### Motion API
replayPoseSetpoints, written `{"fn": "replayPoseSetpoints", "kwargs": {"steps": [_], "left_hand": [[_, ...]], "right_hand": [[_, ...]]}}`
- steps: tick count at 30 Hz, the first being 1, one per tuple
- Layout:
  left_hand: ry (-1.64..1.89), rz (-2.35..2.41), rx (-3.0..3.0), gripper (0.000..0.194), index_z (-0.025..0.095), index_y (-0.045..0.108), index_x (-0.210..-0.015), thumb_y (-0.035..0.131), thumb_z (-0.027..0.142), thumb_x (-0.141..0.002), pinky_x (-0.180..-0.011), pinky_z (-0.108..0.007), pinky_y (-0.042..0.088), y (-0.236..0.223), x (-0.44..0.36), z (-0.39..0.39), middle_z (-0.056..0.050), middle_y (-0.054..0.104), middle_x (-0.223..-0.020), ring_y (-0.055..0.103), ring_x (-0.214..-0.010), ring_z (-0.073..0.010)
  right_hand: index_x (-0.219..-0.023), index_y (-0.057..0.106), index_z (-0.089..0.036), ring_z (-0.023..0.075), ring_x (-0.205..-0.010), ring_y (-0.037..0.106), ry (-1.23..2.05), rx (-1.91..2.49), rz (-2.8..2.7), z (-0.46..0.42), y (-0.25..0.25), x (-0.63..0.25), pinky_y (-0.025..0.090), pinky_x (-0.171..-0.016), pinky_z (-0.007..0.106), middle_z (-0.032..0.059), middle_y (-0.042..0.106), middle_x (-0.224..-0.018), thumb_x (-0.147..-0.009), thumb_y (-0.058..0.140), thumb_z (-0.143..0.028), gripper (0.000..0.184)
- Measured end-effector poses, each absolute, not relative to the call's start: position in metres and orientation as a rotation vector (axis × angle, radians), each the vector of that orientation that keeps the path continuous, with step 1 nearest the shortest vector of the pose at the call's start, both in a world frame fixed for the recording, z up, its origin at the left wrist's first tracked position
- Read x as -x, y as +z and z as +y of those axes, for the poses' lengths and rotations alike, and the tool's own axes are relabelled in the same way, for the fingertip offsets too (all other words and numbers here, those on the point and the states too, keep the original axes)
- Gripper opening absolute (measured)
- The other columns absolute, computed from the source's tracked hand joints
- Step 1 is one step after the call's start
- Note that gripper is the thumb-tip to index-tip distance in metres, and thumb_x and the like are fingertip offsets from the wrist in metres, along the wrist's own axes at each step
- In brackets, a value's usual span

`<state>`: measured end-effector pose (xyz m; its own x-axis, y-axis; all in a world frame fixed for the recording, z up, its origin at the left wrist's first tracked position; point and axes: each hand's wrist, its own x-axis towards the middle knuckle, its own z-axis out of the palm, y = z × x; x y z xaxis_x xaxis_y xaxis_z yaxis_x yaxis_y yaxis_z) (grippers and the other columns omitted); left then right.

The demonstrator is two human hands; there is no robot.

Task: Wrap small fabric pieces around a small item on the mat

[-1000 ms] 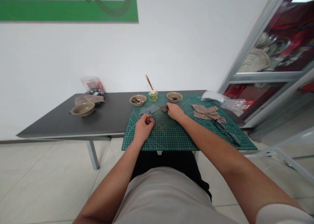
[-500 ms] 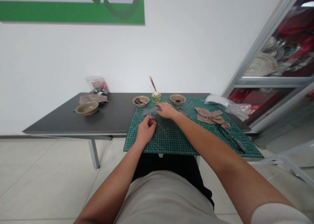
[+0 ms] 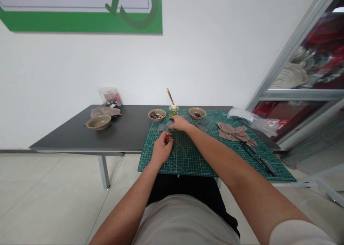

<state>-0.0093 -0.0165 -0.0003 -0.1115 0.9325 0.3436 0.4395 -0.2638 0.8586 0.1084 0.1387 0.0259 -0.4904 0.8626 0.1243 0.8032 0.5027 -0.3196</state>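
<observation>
My left hand (image 3: pixel 162 150) rests low over the green cutting mat (image 3: pixel 185 159), its thumb and fingers pinched on a small, pale, shiny piece (image 3: pixel 170 138) too small to name. Just beyond it, my right hand (image 3: pixel 180 124) reaches across, fingers bent down and closed on the right edge of a thin grey-blue sheet (image 3: pixel 162 127). Whether that sheet is cloth or plastic I cannot tell. Behind the hands stand a tan bowl (image 3: pixel 157 119) of dark and light bits, a glass jar (image 3: pixel 173 111) with thin sticks, and another tan bowl (image 3: pixel 197 117) holding dark bits.
On the mat's right lie a crumpled brown cloth (image 3: pixel 233 132) and dark long-handled tools (image 3: pixel 258 159). Clear plastic packaging (image 3: pixel 258 123) sits behind them. At the left are another tan bowl (image 3: pixel 99 126), a brown cloth (image 3: pixel 106 111) and a plastic bag (image 3: pixel 110 96). A grey flat piece (image 3: pixel 201 126) lies near my right wrist.
The whole view has shifted slightly, so everything appears lower and further right. Both hands keep nearly the same places over the mat, with the left fingers turned a little.
</observation>
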Motion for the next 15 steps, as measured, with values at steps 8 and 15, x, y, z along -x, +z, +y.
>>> {"fn": "replayPoseSetpoints", "kwargs": {"steps": [8,15], "left_hand": [[1.423,1.372,-1.445,0.02,0.021,0.054,-0.1,0.057,0.031,-0.083,-0.064,-0.028,0.049,-0.005,0.011,-0.012,0.001,0.066,-0.073,0.063,-0.064,-0.0144],[1.486,1.236,-1.241,0.018,0.019,0.049,-0.092,0.055,0.032,-0.081,-0.055,-0.027,0.052,-0.004,0.009,-0.01,0.001,0.067,-0.071,0.063,-0.056,-0.0129]], "right_hand": [[-0.128,0.055,-0.012,0.0289,-0.106,0.064,0.248,1.422,-2.315,0.126,0.031,-0.103,0.046,-0.091,0.035,0.0176,0.068,-0.114,-0.077,0.064,-0.032,0.056],[-0.096,0.066,-0.017,0.02,-0.076,0.065,0.507,1.33,-1.666,0.118,0.039,-0.114,0.049,-0.072,0.03,0.0065,0.07,-0.08,-0.087,0.04,-0.041,0.037]]}}
